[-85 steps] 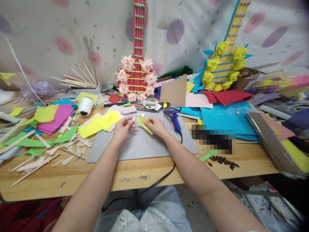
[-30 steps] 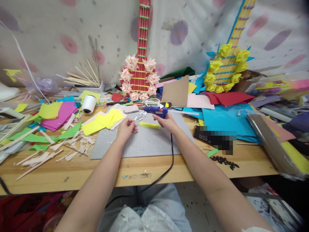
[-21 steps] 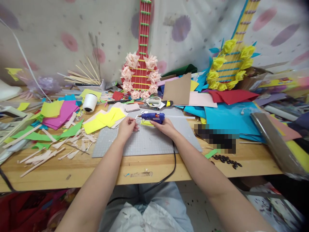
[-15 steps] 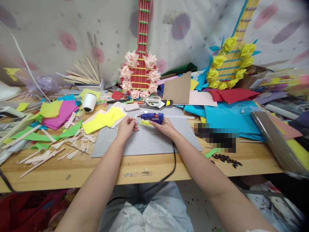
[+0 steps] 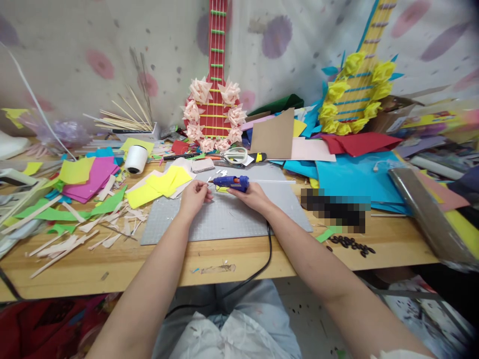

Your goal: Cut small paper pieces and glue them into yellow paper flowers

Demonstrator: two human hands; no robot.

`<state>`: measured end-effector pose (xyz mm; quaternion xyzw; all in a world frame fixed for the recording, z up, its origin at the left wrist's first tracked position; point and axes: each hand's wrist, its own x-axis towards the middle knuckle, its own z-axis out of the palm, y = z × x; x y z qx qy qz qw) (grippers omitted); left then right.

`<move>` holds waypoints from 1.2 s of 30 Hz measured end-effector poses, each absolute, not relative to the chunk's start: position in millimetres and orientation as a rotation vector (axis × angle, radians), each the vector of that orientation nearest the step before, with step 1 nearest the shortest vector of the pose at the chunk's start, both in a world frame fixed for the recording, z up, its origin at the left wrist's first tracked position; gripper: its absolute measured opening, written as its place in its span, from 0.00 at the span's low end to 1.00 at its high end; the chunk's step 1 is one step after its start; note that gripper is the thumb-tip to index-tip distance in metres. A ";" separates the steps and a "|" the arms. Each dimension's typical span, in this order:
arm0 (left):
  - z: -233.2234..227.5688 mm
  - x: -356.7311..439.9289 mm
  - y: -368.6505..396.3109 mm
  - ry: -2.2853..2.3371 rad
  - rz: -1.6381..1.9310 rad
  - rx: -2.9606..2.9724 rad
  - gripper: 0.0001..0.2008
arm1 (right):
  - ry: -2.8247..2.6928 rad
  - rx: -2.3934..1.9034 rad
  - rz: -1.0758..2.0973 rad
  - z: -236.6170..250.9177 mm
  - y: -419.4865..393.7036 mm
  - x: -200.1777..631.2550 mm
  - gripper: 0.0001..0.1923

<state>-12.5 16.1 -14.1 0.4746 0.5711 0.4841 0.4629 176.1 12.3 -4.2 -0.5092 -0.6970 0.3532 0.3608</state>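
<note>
In my right hand (image 5: 254,196) is a blue glue gun (image 5: 236,183), its nozzle pointing left and a clear glue stick (image 5: 275,181) sticking out behind it. My left hand (image 5: 196,195) is pinched closed just left of the nozzle. What its fingertips hold is too small to make out. Both hands are over a grey cutting mat (image 5: 224,219). A bit of yellow shows under the glue gun. The gun's black cord (image 5: 268,252) runs over the table's front edge.
Scissors (image 5: 237,155) and a box cutter (image 5: 258,157) lie behind the mat. A red paper guitar (image 5: 217,117) and a yellow one (image 5: 355,99) lean at the back. Paper scraps (image 5: 67,244) litter the left; blue sheets (image 5: 359,179) and black beads (image 5: 352,243) lie right.
The glue gun has shifted slightly left, bringing its nozzle closer to my left fingertips. The whole view has moved a little. Both hands keep their grip.
</note>
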 end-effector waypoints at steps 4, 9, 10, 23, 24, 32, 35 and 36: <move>-15.8 -13.4 16.9 1.405 1.190 1.180 0.02 | -1.800 -1.306 0.899 -3.6 11.5 176.2 0.19; -16.8 -13.9 17.2 1.399 1.199 1.174 0.04 | -1.800 -1.323 0.886 -3.4 10.7 176.2 0.21; -16.6 -13.8 17.1 1.400 1.198 1.169 0.04 | -1.803 -1.330 0.885 -3.6 10.8 176.2 0.21; -14.6 -13.2 16.1 1.415 1.185 1.173 0.03 | -1.869 -1.344 0.841 -5.5 12.5 176.8 0.21; -14.4 -13.0 16.0 1.414 1.184 1.168 0.03 | -1.871 -1.351 0.836 -5.8 12.6 176.9 0.21; -12.2 -12.1 14.9 1.408 1.184 1.151 0.03 | -1.865 -1.368 0.814 -7.7 14.1 177.6 0.21; -12.7 -12.2 15.0 1.403 1.189 1.144 0.04 | -1.852 -1.392 0.799 -8.4 14.8 178.1 0.21; -12.9 -12.2 15.0 1.404 1.191 1.144 0.04 | -1.850 -1.390 0.792 -8.6 15.1 178.2 0.21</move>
